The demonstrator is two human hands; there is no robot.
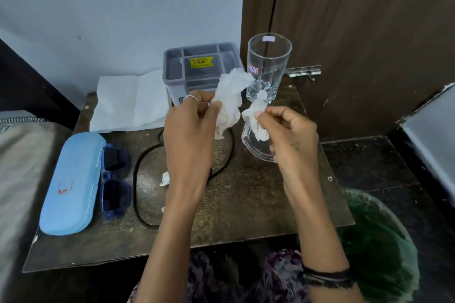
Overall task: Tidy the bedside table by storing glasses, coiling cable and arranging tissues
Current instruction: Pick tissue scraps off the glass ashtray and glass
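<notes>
While pinching crumpled tissue [230, 103] in the left hand [190, 125] and a smaller torn wad [253, 112] in the right hand [290, 138], mid-frame above the bench [246, 192]: gathering soft, tearable paper gently, avoiding the tall, slippery drinking glass [268, 66]. Lying lower left: blue sunglasses [115, 179], smooth case [71, 182], black cable [138, 179].

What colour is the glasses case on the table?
Light blue: the glasses case lies beside dark blue sunglasses, seen in the head view.
</notes>
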